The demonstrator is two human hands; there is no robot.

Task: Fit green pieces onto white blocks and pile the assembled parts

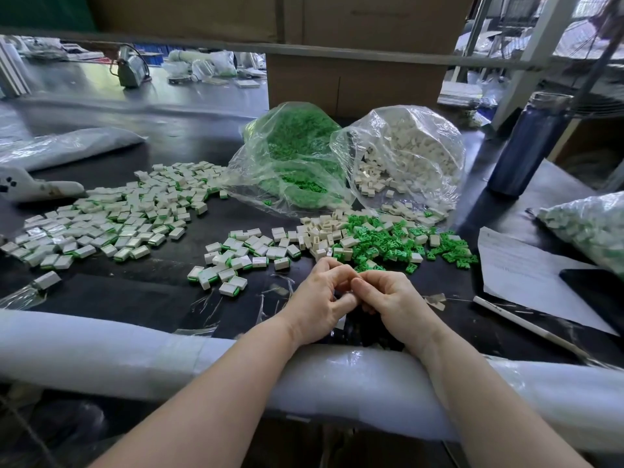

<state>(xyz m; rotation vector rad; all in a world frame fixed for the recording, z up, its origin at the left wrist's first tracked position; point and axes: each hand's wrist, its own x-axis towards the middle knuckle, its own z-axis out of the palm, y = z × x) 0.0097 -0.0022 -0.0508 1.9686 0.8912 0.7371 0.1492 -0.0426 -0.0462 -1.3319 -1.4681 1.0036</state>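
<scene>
Left hand [319,297] and right hand [388,298] met fingertip to fingertip low over the desk [141,295], fingers curled inward on both. Grip contents hidden behind knuckles; cannot tell what, if anything, was pinched between them. Forearms crossed a white foam-wrapped rail [101,346] along the near desk edge.

Just beyond the fingertips: loose green pieces [398,246] scattered in a heap, touching and mixed with bare white blocks [320,231] on its left side. Left of that, a small spread of assembled parts [236,258], white with a green edge showing. Farther left, a larger pile of assembled parts [111,217], reaching toward the far left edge.

Behind the heaps: clear bag of green pieces [290,157], mouth open toward the hands, touching a clear bag of white blocks [412,150] beside it on the right, with blocks spilling out.

Right side crowded: white paper sheet [526,275], white pen [526,324] lying slantwise near the rail, dark bottle [530,143] upright, another filled bag [591,231] at the right edge.

Open dark desk surface between the rail and the assembled parts, left of the hands, littered only with scraps of clear film [202,309]. Cardboard box [354,82] closed off the back.
</scene>
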